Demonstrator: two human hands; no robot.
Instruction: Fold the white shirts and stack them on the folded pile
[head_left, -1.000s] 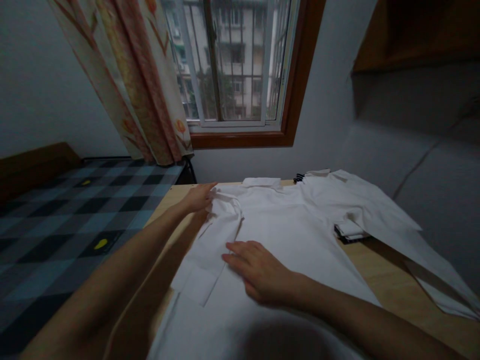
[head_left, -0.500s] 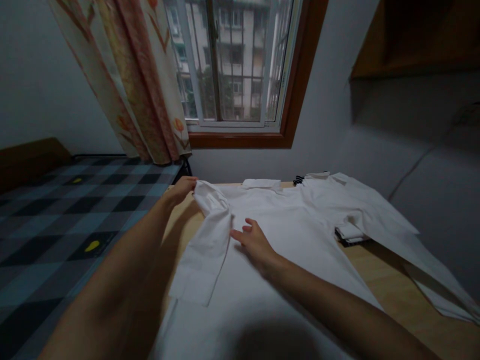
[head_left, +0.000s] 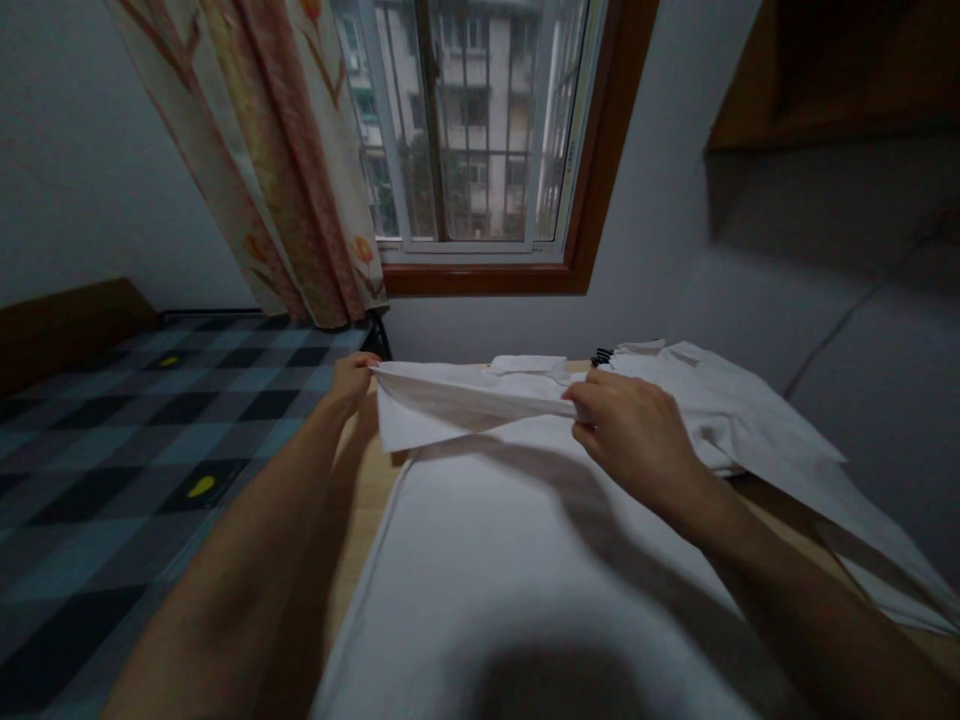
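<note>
- Right now I see the white shirt [head_left: 525, 560] spread on the wooden counter [head_left: 360, 500], with one fold of it lifted between my hands.
- My left hand [head_left: 351, 382] pinches the fold's far left corner, raised above the counter edge.
- My right hand [head_left: 634, 435] is closed on the same fold's right end, near the collar.
- Past my right hand, another white garment [head_left: 757, 420] lies on the counter.
- Dim light blurs the near cloth, and a small dark item [head_left: 600, 356] by the collar is unreadable.

The white shirt [head_left: 525, 560] is running off the frame at six o'clock, its near part blurring.
</note>
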